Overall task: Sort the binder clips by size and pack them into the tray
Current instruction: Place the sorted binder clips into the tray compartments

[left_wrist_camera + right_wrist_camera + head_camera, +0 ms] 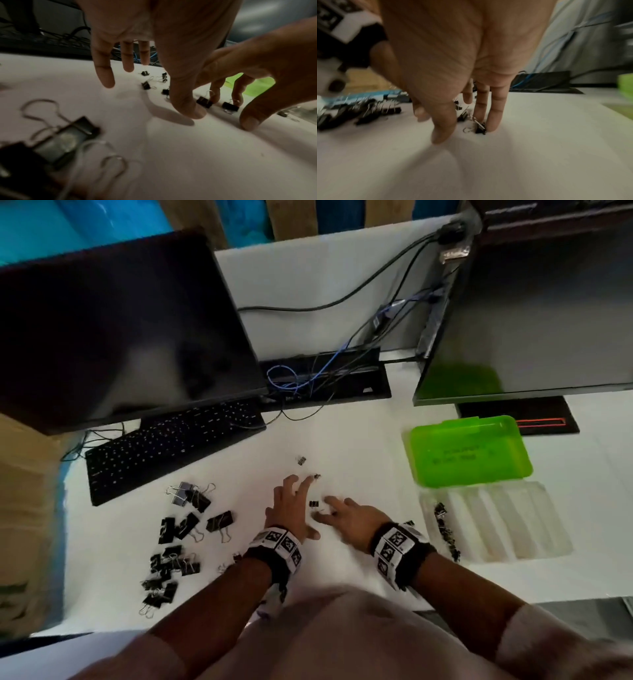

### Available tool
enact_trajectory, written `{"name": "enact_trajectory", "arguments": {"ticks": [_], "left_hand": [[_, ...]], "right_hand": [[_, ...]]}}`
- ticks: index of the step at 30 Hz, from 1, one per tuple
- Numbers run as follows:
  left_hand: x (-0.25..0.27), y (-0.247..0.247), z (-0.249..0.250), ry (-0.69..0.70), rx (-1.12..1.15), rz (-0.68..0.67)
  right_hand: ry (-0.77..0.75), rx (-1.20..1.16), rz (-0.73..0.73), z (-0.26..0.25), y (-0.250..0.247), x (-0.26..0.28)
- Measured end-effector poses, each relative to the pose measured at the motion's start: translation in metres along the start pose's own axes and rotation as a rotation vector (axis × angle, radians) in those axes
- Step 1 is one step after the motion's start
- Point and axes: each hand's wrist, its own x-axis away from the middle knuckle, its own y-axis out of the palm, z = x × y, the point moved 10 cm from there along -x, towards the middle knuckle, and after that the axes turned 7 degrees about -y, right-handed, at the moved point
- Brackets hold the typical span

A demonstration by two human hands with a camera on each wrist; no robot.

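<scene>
Small black binder clips (313,503) lie scattered on the white desk between my hands, with two more (301,461) farther back. My left hand (291,505) hovers over them with fingers spread and straight; in the left wrist view its thumb (187,109) touches the desk. My right hand (342,513) reaches in from the right, and its straight fingertips (493,121) press against a small clip (480,127). The clear tray (534,529) sits at the right, with several small clips (445,529) in its leftmost slot. Large clips (191,498) and medium clips (171,570) are heaped at the left.
A green lid (469,453) lies just behind the tray. A black keyboard (171,440) and a monitor (120,330) stand at the back left, a second monitor (534,320) at the back right, and tangled cables (325,371) between them.
</scene>
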Motion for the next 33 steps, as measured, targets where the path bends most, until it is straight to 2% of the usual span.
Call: {"name": "enact_trajectory", "arguments": {"ticks": [4,9,13,16,18,20,21,24,26,29,31,33], "left_hand": [[-0.010,-0.002,-0.020,-0.002,0.123,-0.078],[-0.033,-0.008,-0.023,0.063,0.232,-0.080],[-0.049,-0.023,-0.020,0.071,0.051,-0.025],[-0.055,-0.019,0.001,0.224,-0.103,-0.067],[-0.053,-0.009,0.016,0.356,-0.104,-0.143],[-0.048,-0.001,0.026,0.435,-0.113,-0.147],[-0.048,-0.001,0.027,0.434,-0.069,-0.125],[-0.056,-0.001,0.009,0.251,0.182,-0.114],[-0.055,-0.003,0.004,0.157,0.343,-0.128],[-0.055,0.001,0.004,0.113,0.436,-0.170],[-0.054,-0.001,0.010,0.124,0.429,-0.166],[-0.058,-0.005,0.015,0.193,0.326,-0.112]], "right_hand": [[-0.034,0.031,-0.039,-0.011,-0.005,-0.018],[-0.016,0.016,0.052,-0.004,-0.014,-0.026],[-0.043,0.078,0.033,-0.008,-0.013,-0.035],[-0.062,0.201,0.026,-0.006,-0.002,-0.042],[-0.084,0.225,0.065,-0.001,0.001,-0.044],[-0.113,0.269,0.072,0.004,0.004,-0.038],[-0.107,0.284,0.079,0.009,0.007,-0.034],[-0.046,0.267,0.130,0.025,0.009,-0.022],[0.003,0.151,0.099,0.028,0.006,-0.014],[0.133,-0.036,0.156,0.043,-0.006,0.008],[0.236,-0.201,0.283,0.058,-0.023,0.031],[0.334,-0.279,0.434,0.076,-0.038,0.061]]}}
